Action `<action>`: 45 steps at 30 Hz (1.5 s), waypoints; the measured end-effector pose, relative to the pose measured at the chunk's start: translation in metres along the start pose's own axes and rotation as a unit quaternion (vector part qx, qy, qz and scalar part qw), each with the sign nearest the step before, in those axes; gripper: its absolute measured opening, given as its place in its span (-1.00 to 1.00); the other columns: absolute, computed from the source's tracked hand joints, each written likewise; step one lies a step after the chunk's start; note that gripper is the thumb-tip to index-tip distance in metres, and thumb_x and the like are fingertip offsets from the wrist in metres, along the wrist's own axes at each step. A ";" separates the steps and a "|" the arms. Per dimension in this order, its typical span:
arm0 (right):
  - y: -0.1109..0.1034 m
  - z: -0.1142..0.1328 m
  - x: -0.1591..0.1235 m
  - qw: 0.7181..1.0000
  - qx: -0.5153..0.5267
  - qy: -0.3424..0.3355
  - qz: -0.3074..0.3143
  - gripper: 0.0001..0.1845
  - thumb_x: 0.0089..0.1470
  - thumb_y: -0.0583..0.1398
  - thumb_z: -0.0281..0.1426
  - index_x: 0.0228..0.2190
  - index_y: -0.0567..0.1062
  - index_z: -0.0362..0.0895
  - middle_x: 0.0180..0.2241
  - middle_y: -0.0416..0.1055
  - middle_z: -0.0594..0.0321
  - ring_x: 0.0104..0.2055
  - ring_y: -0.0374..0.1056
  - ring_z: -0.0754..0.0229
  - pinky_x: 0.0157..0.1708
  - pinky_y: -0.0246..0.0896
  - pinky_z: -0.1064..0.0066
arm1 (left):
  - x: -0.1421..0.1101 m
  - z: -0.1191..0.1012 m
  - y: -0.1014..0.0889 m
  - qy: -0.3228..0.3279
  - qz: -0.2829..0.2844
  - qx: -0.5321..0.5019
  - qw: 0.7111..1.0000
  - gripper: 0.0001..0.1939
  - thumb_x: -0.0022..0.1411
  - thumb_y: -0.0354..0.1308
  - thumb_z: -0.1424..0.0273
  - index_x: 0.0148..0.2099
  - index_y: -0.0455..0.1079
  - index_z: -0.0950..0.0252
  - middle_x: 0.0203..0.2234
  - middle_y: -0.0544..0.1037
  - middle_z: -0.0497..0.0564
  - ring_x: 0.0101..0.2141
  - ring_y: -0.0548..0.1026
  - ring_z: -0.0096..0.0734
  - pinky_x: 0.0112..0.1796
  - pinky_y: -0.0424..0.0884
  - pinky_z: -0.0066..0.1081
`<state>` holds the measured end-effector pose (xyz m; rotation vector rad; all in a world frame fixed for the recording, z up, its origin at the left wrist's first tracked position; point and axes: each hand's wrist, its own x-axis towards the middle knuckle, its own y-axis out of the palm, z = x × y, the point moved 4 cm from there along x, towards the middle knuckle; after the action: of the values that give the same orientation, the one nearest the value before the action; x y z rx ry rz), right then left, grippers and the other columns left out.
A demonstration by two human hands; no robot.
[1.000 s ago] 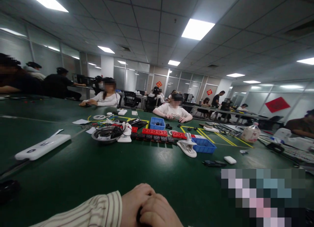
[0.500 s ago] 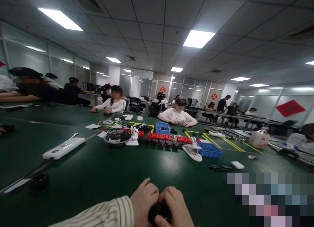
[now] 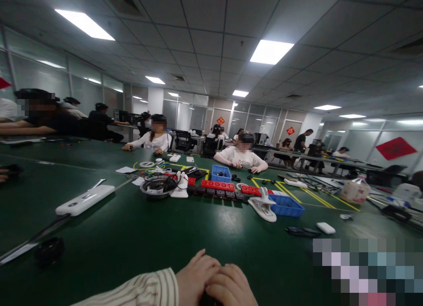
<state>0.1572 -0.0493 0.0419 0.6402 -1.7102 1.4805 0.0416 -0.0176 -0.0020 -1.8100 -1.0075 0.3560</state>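
At the bottom middle of the head view, my left hand (image 3: 195,277) and my right hand (image 3: 233,285) are pressed together, fingers curled around a small black object (image 3: 209,300). Only a dark strip of it shows below the fingers; it looked rounded and glossy a moment ago, and its kind cannot be made out. The right fingers lie over its top, against the left fingertips. Both hands are low over the green table (image 3: 145,248). To the left lies another round black thing (image 3: 49,251), beside a white power strip (image 3: 85,200) with a dark cord.
Across the middle stand a metal bowl (image 3: 157,188) of cables, red socket blocks (image 3: 218,185), a white clamp (image 3: 263,205) and blue bins (image 3: 287,206). At right are dark pliers-like tools (image 3: 302,231) and a white case (image 3: 325,228). A co-worker (image 3: 243,156) sits opposite.
My right hand has closed over the black object, covering most of what showed before. The view has shifted slightly, so the tabletop things appear a little displaced.
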 end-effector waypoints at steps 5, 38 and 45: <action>0.007 -0.015 -0.015 0.994 -0.024 0.100 -0.041 -0.53 0.26 -0.19 -0.05 -0.34 0.31 -0.09 -0.49 0.33 0.24 -0.47 0.27 0.18 -0.46 0.14 0.36 | -0.006 -0.010 0.001 -0.032 -0.051 0.029 0.998 -0.31 -0.24 0.25 -0.13 -0.19 0.30 0.27 -0.27 0.47 0.09 -0.18 0.44 -0.07 0.13 -0.09 0.16; -0.009 0.003 0.006 0.997 0.027 0.040 0.062 -0.48 0.30 -0.25 -0.11 -0.33 0.32 -0.15 -0.40 0.38 0.21 -0.37 0.24 0.21 -0.39 0.10 0.38 | -0.013 -0.020 -0.014 0.054 -0.040 0.008 0.998 -0.61 -0.17 0.28 0.13 -0.28 0.41 0.21 -0.30 0.42 -0.05 -0.27 0.40 -0.25 -0.14 0.32 -0.24; -0.012 0.014 0.014 0.998 0.022 -0.052 0.038 -0.64 0.36 -0.16 -0.35 -0.33 0.37 -0.10 -0.37 0.49 0.39 -0.25 0.33 0.28 -0.03 0.03 0.36 | -0.012 -0.021 -0.015 0.063 -0.028 0.002 0.998 -0.51 -0.23 0.29 0.00 -0.33 0.38 0.26 -0.30 0.43 -0.03 -0.26 0.41 -0.22 -0.13 0.33 -0.25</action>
<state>0.1557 -0.0637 0.0601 0.6915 -1.8028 1.5665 0.0404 -0.0378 0.0179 -1.7734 -0.9657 0.2080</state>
